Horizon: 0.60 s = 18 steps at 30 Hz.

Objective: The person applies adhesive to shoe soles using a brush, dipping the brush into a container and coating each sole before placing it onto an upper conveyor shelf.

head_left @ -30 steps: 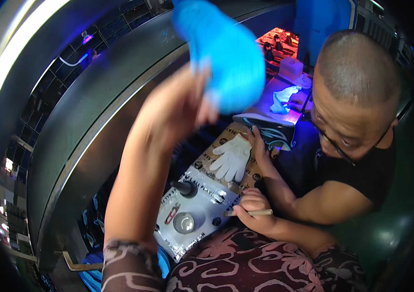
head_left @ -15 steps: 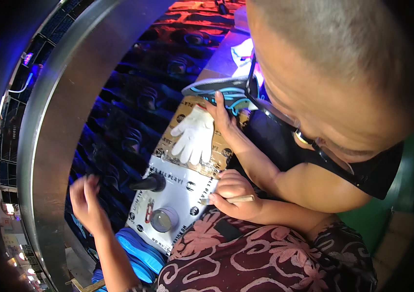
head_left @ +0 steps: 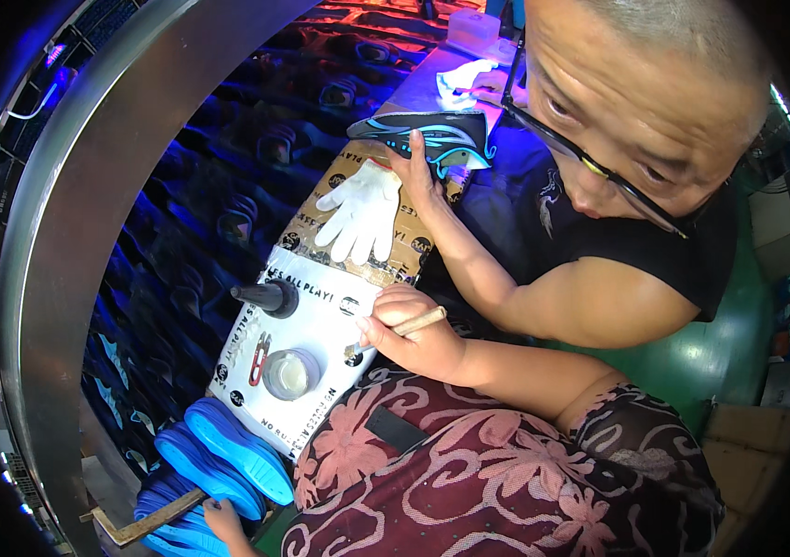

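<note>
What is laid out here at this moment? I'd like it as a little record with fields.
Right hand: grips a thin wooden stick over the white board
Left hand: low at the blue soles, grip unclear
Co-worker's hand: rests on a black and blue shoe
On the board: white glove, black bottle on its side, round jar

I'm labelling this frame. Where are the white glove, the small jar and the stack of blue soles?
white glove (head_left: 361,215), head view, on its palm.
small jar (head_left: 290,373), head view, on its lid.
blue soles (head_left: 237,450), head view, on the top sole's middle.
</note>
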Available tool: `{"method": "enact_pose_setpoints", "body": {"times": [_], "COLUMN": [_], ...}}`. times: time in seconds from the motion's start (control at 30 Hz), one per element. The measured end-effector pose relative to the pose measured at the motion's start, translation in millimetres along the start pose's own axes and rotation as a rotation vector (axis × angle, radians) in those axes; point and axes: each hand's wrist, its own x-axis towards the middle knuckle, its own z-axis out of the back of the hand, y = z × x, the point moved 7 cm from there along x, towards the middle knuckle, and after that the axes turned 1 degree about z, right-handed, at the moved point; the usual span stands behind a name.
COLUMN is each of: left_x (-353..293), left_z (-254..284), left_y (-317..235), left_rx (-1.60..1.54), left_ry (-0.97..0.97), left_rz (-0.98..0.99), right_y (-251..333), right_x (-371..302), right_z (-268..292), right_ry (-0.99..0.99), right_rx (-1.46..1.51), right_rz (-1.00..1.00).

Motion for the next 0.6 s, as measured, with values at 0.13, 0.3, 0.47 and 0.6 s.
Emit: {"method": "enact_pose_setpoints", "body": {"times": [0.13,0.3,0.47,0.6], "left_x": [-3.6,-5.7,-21.5,-47.5], "left_z": [16.3,21.8,26.2,22.7], "left_y": [-24.5,2.7,-29.8,-67.2], "left_rx": [-0.055,-0.189,-1.043,-1.740], "left_ry": [0.033,-0.088,0.023,0.397], "left_rz": [0.008,0.084,0.328,0.586], "right_y": [-6.1,-8.7,-13.7,-15.9], "right_x": [-4.8,-6.7,-6.2,-4.0], "right_z": [-5.5,-15.0,-21.1,-28.1], "right_ry": [0.017,0.089,0.087,0.128], "right_rx": [-0.002,0.036,0.080,0.107], "right_rz": [-0.045,-0.136,-0.177,-0.189]}}
